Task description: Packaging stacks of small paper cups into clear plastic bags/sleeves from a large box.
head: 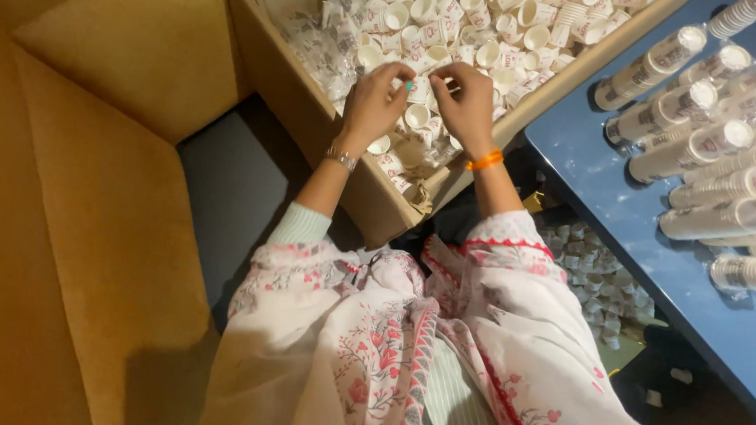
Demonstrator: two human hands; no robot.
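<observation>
Both hands were in the cardboard box (314, 108) of loose paper cups (487, 39). The left hand (374, 102) and right hand (466, 102) pinched small cups together. Many wrapped cup stacks (704, 142) already lay on the blue table (584, 162); the box looked still quite full, so much seemed left.

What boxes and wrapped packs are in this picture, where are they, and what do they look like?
Cardboard box: in front of the person, brown, open, full of small white paper cups; both hands reach in.
Wrapped cup stacks: right, lying on the blue table, long white rolls in clear plastic.
Loose cup pile: below the table edge, small and white.
Printed marks on the cups: reddish, too small to make out.
</observation>
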